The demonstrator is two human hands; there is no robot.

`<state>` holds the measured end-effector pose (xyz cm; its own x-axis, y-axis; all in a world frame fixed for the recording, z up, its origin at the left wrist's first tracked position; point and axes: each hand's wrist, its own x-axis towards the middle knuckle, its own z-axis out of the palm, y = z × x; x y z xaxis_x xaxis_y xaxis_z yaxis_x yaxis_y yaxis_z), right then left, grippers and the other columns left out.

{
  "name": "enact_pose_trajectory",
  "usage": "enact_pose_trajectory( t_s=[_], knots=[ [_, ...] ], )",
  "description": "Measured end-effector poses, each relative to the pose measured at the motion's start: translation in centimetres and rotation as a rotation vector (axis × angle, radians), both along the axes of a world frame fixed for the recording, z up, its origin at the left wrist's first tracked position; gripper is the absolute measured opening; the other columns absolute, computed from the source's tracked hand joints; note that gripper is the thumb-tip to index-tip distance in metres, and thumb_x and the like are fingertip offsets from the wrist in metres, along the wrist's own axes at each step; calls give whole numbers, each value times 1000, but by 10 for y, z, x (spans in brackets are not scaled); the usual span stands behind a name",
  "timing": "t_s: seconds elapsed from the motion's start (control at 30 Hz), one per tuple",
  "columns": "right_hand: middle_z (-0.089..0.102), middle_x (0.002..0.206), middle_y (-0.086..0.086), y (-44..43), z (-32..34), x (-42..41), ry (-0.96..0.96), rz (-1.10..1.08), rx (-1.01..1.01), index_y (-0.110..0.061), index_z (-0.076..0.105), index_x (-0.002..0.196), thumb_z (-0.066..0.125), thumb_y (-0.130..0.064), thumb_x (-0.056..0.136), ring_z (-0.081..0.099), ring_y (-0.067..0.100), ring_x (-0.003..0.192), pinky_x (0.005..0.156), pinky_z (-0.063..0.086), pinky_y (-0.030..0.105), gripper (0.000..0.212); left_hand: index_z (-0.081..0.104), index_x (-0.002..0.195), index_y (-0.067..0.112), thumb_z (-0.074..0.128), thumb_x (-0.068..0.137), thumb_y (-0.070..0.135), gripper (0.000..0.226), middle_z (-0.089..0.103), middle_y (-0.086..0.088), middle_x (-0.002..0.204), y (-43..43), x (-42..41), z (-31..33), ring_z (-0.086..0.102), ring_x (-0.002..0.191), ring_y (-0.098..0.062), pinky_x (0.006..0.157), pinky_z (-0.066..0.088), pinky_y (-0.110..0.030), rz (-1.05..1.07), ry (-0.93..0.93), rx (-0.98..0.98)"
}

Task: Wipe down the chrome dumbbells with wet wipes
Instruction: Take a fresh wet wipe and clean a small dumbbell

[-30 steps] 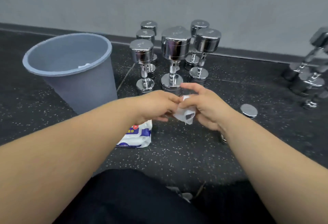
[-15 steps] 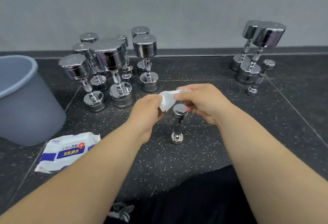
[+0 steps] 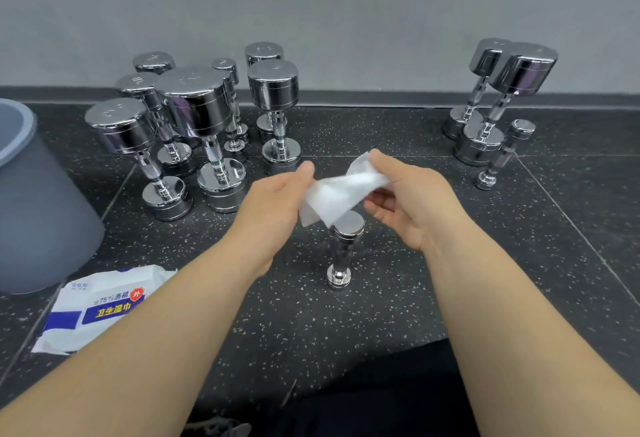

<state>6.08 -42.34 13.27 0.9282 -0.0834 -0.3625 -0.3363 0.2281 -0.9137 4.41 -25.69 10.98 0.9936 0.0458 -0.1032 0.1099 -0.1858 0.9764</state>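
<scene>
A white wet wipe [image 3: 337,195] is stretched between both hands above the floor. My left hand [image 3: 273,201] pinches its left end and my right hand [image 3: 408,197] pinches its right end. Directly below the wipe a small chrome dumbbell [image 3: 343,249] stands upright on the speckled black floor. A cluster of several chrome dumbbells [image 3: 204,131] stands upright at the back left. Three more chrome dumbbells [image 3: 498,107] stand at the back right.
A grey plastic bin [image 3: 38,201] stands at the left edge. A white and blue pack of wet wipes [image 3: 100,308] lies on the floor near my left forearm. A grey wall with a dark skirting runs behind the dumbbells.
The view swung right and down, bringing the right dumbbell group and the small dumbbell into sight. My hands moved apart and spread the crumpled wipe open.
</scene>
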Motion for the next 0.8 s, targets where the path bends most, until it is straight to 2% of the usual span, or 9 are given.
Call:
enact_pose_trajectory(
  t_s=[0.1, 0.17, 0.33, 0.4, 0.5, 0.57, 0.63, 0.7, 0.8],
  knots=[
    [70, 69, -1, 10, 0, -5, -59, 70, -31, -15, 71, 79, 68, -33, 91, 65, 13, 63, 56, 53, 25, 22, 71, 105, 36, 47, 95, 58, 34, 73, 15, 102, -11, -3, 2, 67, 97, -7, 95, 49, -35, -86, -23, -62],
    [69, 69, -2, 13, 3, -8, -116, 126, -19, -15, 68, 78, 66, -32, 92, 64, 11, 61, 53, 51, 22, 23, 65, 118, 35, 50, 94, 59, 37, 71, 16, 112, -14, -4, 3, 65, 103, -8, 96, 47, -35, -116, 11, -151],
    [62, 63, 0, 6, 9, -9, -202, 102, -51, -15, 58, 74, 70, -30, 89, 50, 10, 49, 41, 41, 17, 25, 72, 91, 16, 75, 81, 29, 17, 73, 2, 82, -7, -5, 7, 63, 73, -11, 79, 46, -29, -180, 57, -146],
    [64, 62, -1, 5, 8, -10, -198, 95, -60, -14, 61, 76, 71, -30, 88, 50, 9, 49, 42, 41, 17, 22, 68, 90, 12, 77, 80, 15, 13, 71, -5, 85, -6, -4, 7, 63, 76, -16, 76, 48, -33, -143, 68, -213],
    [71, 77, 3, 7, 9, -12, -138, 200, 53, -8, 66, 96, 72, -19, 85, 63, 9, 60, 53, 51, 18, 16, 67, 106, 8, 70, 83, -1, 25, 73, -13, 101, -7, -4, 8, 67, 91, -25, 91, 52, -42, -101, 106, -365],
    [71, 82, 8, 7, 9, -11, -119, 252, 8, -6, 67, 100, 70, -2, 84, 66, 11, 64, 59, 54, 20, 17, 67, 111, 7, 69, 84, -2, 29, 74, -12, 101, -5, -5, 6, 67, 91, -24, 88, 52, -41, -113, 133, -419],
    [69, 79, 9, 6, 10, -9, -129, 271, -84, -6, 68, 94, 68, 8, 83, 64, 13, 62, 60, 54, 21, 17, 68, 114, 6, 70, 85, 9, 29, 72, -11, 99, -2, -5, 7, 64, 86, -23, 78, 50, -37, -179, 176, -446],
    [65, 71, 7, 3, 13, -7, -149, 273, -136, -7, 66, 87, 67, 9, 83, 56, 10, 53, 52, 47, 18, 16, 66, 119, 2, 67, 88, 16, 34, 69, -13, 101, 1, -3, 8, 63, 85, -22, 73, 47, -35, -200, 214, -517],
    [63, 67, 3, -4, 16, -3, -163, 255, -196, -12, 61, 84, 66, 10, 83, 48, 10, 50, 45, 39, 18, 23, 65, 105, 5, 64, 90, 9, 16, 71, -13, 99, 5, 3, 8, 67, 82, -23, 74, 51, -36, -86, 223, -539]
  ],
)
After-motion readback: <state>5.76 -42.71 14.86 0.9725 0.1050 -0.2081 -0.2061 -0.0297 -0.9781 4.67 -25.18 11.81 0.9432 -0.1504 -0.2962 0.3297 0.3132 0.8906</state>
